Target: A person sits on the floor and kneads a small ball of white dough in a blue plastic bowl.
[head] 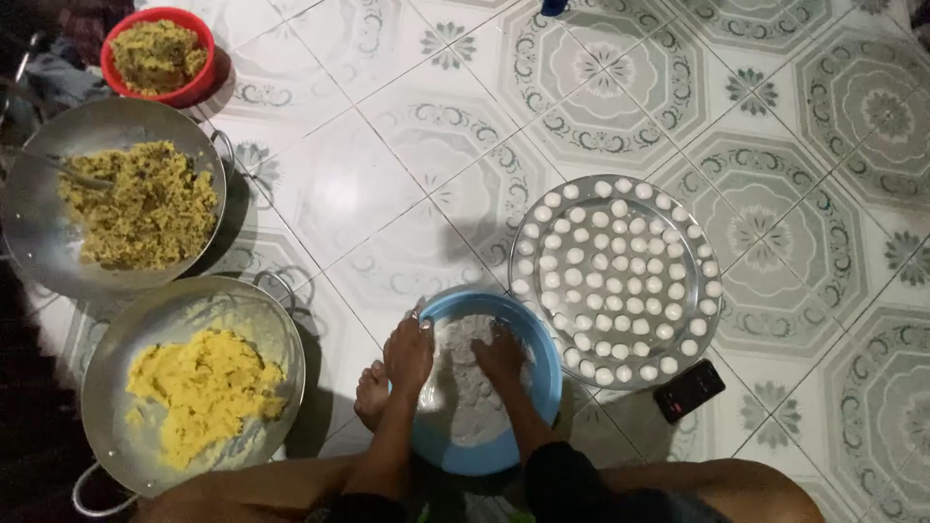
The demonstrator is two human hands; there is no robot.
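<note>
A patterned tile floor [387, 184] carries everything. Two large metal woks sit at the left, one [39, 223] holding a coarse yellow-green mix, the other [116, 329] a smooth yellow mash. A round metal tray [697, 320] of small white dough balls touches the blue bowl [542, 387] of pale flour-like dough. Inside that bowl, the left hand [409, 353] grips the rim, fingers curled, while the right hand [500, 356] presses flat on the dough, fingers spread. A small dark phone [689, 390] lies just beside the tray.
</note>
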